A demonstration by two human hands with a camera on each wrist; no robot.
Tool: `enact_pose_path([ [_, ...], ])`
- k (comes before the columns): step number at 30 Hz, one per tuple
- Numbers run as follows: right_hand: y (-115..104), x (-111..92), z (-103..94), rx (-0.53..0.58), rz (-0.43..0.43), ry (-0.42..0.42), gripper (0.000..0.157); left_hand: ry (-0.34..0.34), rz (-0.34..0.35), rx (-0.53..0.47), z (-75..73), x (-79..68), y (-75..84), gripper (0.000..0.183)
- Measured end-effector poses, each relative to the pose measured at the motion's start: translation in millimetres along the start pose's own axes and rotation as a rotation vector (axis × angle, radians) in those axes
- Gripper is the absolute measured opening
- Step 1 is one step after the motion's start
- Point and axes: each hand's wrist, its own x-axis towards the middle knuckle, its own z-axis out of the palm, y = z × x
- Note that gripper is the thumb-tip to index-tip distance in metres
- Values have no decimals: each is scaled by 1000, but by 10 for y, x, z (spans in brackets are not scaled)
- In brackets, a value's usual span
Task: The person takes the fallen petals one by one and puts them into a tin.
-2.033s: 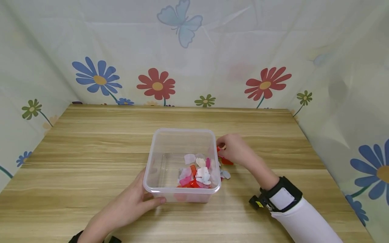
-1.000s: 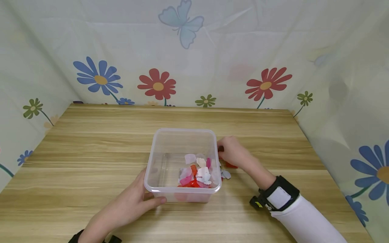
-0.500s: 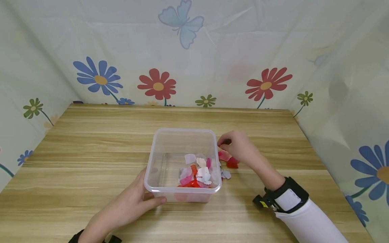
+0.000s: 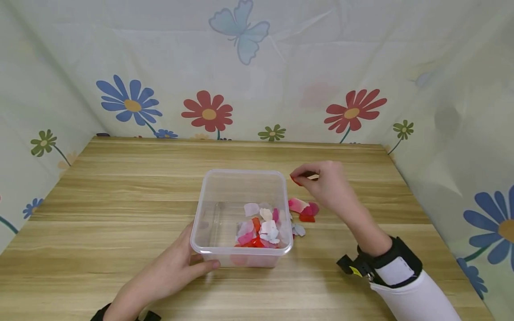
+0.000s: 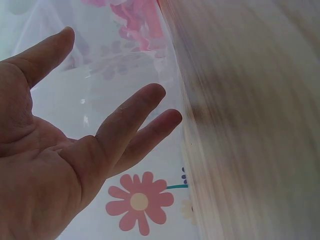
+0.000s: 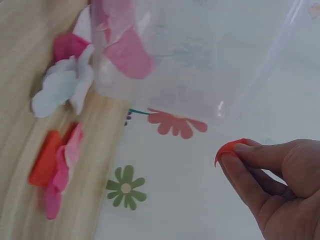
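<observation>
A clear plastic box stands on the table, with several red, pink and white petals in its right half. My left hand rests against the box's near left corner, thumb along the front wall; in the left wrist view its fingers are spread and nearly straight. Thumb and fingertips of my right hand pinch a red petal, raised beside the box's right rim. Below that hand lie pink petals and a red petal. Pale petals lie partly hidden by the box.
The wooden table extends around the box on every side. A white curtain printed with flowers hangs behind the table's back edge and at both sides.
My right hand was down among the petals beside the box; it has risen back and to the right with a red petal. The left hand and box stay where they were.
</observation>
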Motion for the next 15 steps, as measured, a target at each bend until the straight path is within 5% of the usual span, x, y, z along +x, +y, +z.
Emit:
enact_pose_path([
  [8, -277, -60, -12, 16, -175, 71, 17, 6, -18, -2, 12, 5, -5, 95],
  [15, -414, -79, 99, 24, -311, 0, 19, 4, -10, 5, 15, 8, -1, 95],
])
